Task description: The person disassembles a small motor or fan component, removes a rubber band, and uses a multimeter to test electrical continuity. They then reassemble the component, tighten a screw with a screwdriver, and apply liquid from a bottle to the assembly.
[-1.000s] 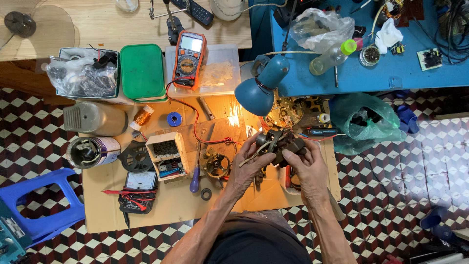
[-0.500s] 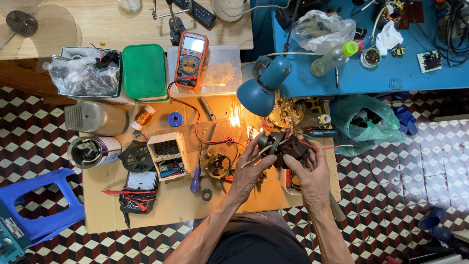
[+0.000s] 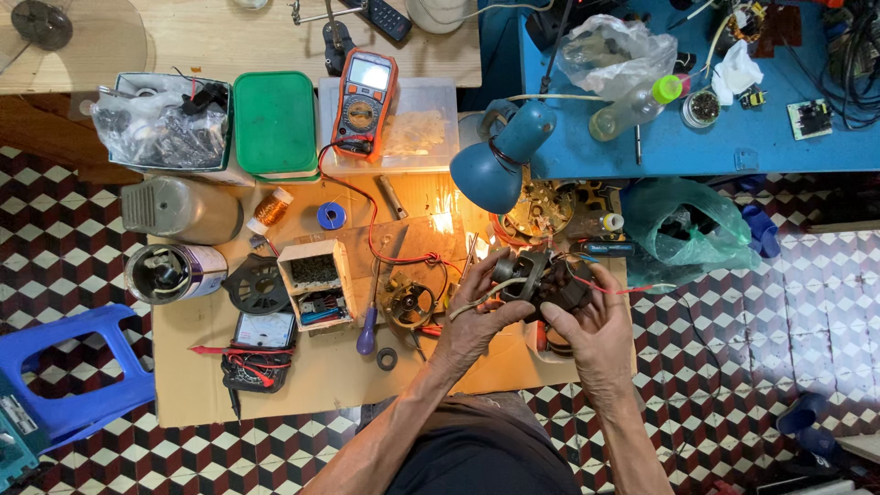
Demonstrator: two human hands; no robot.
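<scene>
Above the lit cardboard sheet [image 3: 302,385]: I hold a small dark motor part [image 3: 541,280] between both hands.
Left hand [image 3: 477,316]: fingers closed on its left side.
Right hand [image 3: 596,325]: fingers closed on its right side.
Lamp: blue lamp [image 3: 500,160] just behind.
Meter: orange multimeter [image 3: 365,92] well apart.

Both hands, left hand [image 3: 477,316] and right hand [image 3: 596,330], grip a small motor [image 3: 541,280] under the blue lamp [image 3: 500,165].
</scene>
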